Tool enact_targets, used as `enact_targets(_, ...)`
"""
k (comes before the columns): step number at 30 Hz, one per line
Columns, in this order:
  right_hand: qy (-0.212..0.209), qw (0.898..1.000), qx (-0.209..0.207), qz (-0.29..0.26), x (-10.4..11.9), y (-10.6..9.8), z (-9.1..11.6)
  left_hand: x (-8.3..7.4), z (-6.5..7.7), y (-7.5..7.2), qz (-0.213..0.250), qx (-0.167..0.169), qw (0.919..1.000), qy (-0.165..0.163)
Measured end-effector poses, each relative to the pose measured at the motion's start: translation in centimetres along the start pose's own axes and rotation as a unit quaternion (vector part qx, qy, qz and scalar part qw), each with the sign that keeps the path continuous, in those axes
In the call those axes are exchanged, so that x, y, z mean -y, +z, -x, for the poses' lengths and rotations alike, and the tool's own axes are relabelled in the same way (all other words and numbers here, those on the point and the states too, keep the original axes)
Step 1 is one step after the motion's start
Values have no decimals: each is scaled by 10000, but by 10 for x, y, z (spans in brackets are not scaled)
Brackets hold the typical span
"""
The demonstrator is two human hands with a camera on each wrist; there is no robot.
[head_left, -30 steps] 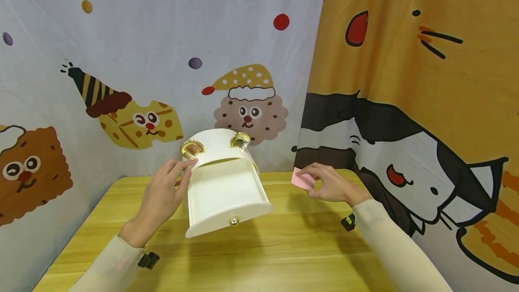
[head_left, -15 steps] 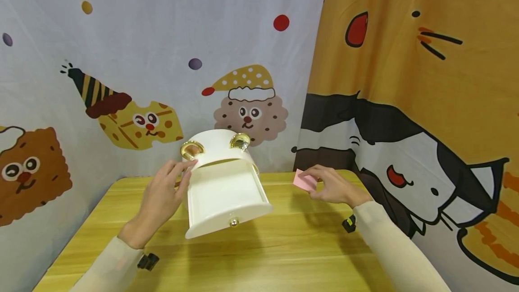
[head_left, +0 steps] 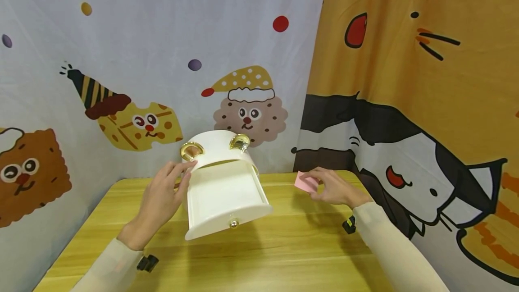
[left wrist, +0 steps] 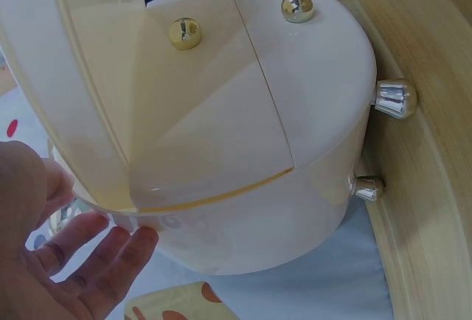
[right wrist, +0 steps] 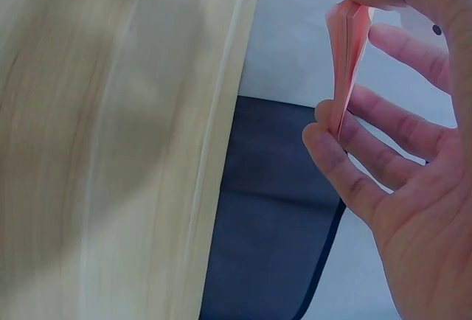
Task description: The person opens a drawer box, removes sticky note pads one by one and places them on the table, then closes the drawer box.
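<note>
A white rounded drawer box with gold ear-shaped trim stands on the table. Its top drawer is pulled out towards me, a gold knob on its front, and nothing is visible inside. My left hand rests against the box's left side, fingertips touching near the drawer opening; in the left wrist view its fingers are fairly straight. To the right, above the table, my right hand pinches a pink sticky note pad. The right wrist view shows the pad edge-on, its sheets layered between thumb and fingers.
Under everything is a wood-grain table. Behind it hangs a pale curtain with cartoon prints, and an orange cat-print curtain stands at the right. Lower drawers with gold knobs and gold feet show in the left wrist view.
My right hand, with the sticky note pad, has shifted very slightly right and down in the head view. The left hand and the drawer box look unchanged.
</note>
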State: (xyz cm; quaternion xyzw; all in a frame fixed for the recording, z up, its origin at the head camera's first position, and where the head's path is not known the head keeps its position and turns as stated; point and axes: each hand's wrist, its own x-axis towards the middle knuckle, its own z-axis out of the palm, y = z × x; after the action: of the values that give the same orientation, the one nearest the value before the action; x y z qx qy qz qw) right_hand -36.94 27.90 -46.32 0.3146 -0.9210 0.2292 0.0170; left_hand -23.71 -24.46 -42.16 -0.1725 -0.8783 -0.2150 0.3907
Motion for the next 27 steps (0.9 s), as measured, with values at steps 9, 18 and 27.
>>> enact_targets(9, 171, 9998, -24, -83, -9, 4, 1, -1, -1, 0, 3, -27, 10000, 2)
enact_targets(18, 340, 9993, -3, 127, -21, 12, 0, 0, -1, 0, 5, -67, 10000, 28)
enact_targets(27, 540, 9985, 94, 83, -32, 22, 2, -3, 1, -2, -5, -63, 10000, 15)
